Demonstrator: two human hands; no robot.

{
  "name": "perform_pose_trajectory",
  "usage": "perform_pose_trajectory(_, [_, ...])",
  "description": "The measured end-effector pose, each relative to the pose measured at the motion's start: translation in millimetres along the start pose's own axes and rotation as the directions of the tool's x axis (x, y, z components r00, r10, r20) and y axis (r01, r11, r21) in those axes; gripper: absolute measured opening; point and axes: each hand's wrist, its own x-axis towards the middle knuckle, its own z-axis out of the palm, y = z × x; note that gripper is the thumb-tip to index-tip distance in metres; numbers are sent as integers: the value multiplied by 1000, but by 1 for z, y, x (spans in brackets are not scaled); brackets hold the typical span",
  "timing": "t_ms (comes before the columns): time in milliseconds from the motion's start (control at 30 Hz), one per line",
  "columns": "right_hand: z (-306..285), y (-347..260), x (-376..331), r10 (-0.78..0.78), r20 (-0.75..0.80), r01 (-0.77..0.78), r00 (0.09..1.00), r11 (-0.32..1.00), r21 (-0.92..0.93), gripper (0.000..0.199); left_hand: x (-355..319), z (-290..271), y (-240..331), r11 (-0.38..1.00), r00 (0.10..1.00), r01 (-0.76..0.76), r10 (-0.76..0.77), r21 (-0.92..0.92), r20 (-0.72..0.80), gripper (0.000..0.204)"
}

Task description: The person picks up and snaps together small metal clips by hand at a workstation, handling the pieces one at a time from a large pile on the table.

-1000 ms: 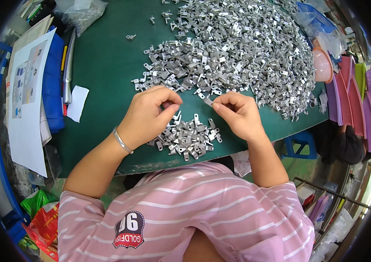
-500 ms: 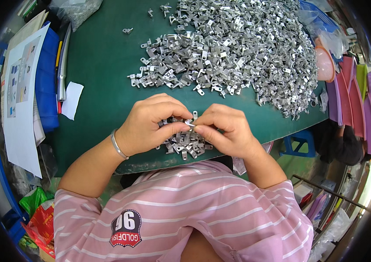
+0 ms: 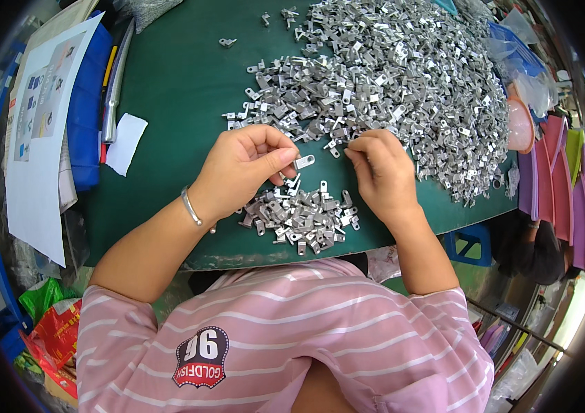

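Observation:
Between thumb and fingers of my left hand (image 3: 244, 162) is a small silver metal bracket (image 3: 304, 162) with a round hole near its end. My right hand (image 3: 383, 172) is at the near edge of a big heap of similar brackets (image 3: 375, 82), its fingers bent and thumb drawn in. Whether a part is between those fingertips is hidden. Just left of them lies a loose bracket (image 3: 334, 149). A smaller pile of brackets (image 3: 299, 217) lies between my forearms, close to the front edge of the green table (image 3: 168, 89).
On the left stand a blue bin (image 3: 86, 117), a printed sheet (image 3: 48, 131) and a torn white paper (image 3: 126, 143). A pink bowl (image 3: 519, 124) and pink and purple folders (image 3: 557, 186) are on the right. Below the table's right side is a blue stool (image 3: 469, 244).
My hands were together over the small pile. Now they are apart: the right has moved right and forward to the heap, while the left has lifted slightly with the bracket.

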Motion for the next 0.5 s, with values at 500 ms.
perform_pose_trajectory(500, [-14, -13, -3, 438, 653, -696, 619, -80, 713, 11, 0, -3, -4, 1000, 997, -23, 25, -20, 71, 11])
